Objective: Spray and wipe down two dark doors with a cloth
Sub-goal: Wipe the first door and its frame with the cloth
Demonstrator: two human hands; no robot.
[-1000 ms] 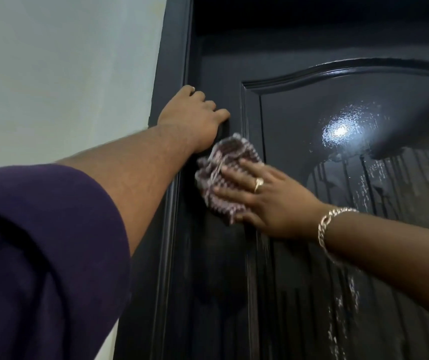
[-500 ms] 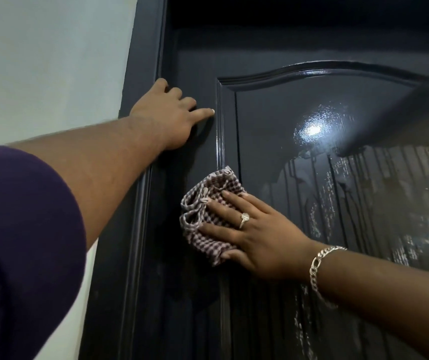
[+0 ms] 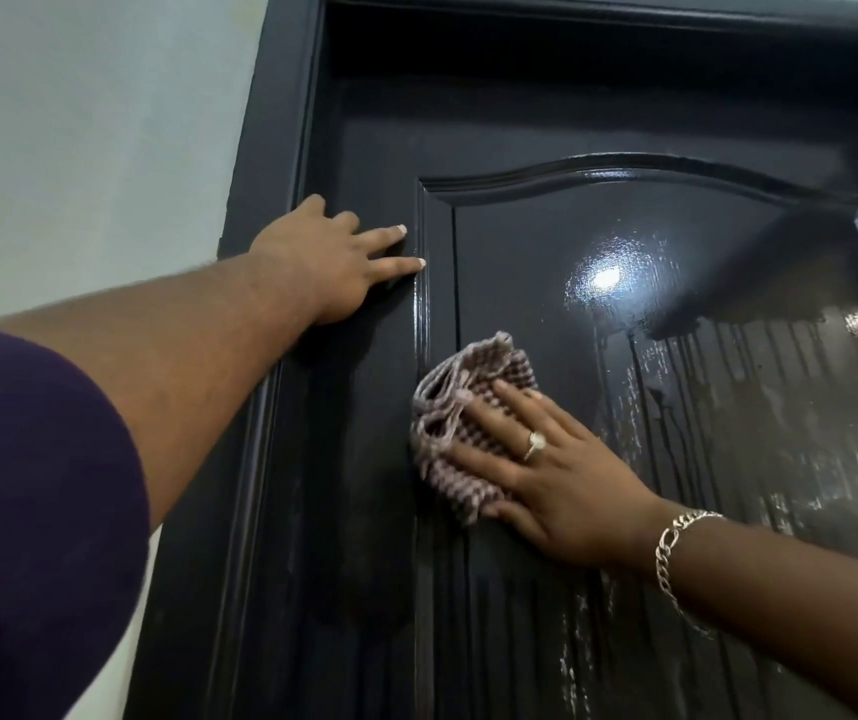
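1. Against the left stile of the dark door (image 3: 598, 122), the left hand (image 3: 322, 262) rests flat, fingers straight and a little spread, holding nothing; its fingertips (image 3: 419, 262) reach the moulded edge of the raised panel.
2. Lower and to the right, the right hand (image 3: 556, 475) presses a checked cloth (image 3: 460, 407) against the door with its fingers straight and fanned over the fabric.
3. The cloth is bunched and crumpled, and it lies across the left border of the raised panel, part on the moulding and part on the panel face.
4. A ring (image 3: 536, 441) sits on one finger of the right hand, and a chain bracelet (image 3: 676, 553) hangs round that wrist.
5. The panel has an arched top moulding, and its glossy face shows a bright glare spot (image 3: 606, 278).
6. Wet streaks (image 3: 728, 407) run down the panel to the right of the cloth, with pale drips lower down.
7. The door frame (image 3: 270, 122) is dark as well and meets a pale wall (image 3: 78, 122) on the left.
8. A purple sleeve (image 3: 26, 511) covers the upper left arm in the near corner of the view.
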